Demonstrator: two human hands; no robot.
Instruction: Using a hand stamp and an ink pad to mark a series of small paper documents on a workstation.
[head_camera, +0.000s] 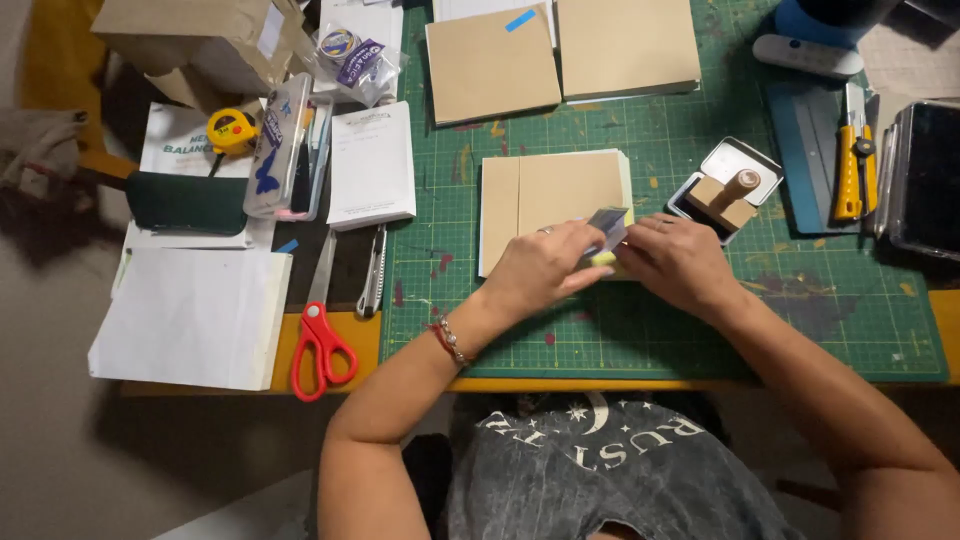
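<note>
My left hand (540, 268) and my right hand (680, 262) meet over a small grey-blue block with a yellow underside (607, 230), both gripping it at the lower right corner of a tan card booklet (550, 190). The booklet lies on a green cutting mat (700, 330). A bracelet sits on my left wrist. Just right of my hands stands a wooden-handled stamp (733, 193) on an open tin (745, 160).
Two more tan booklets (560, 55) lie at the mat's far edge. Left of the mat are red scissors (320, 345), a utility knife (373, 270), white paper stacks (195, 315), a clear case (285, 150) and a yellow tape measure (232, 130). A yellow cutter (853, 165) lies at right.
</note>
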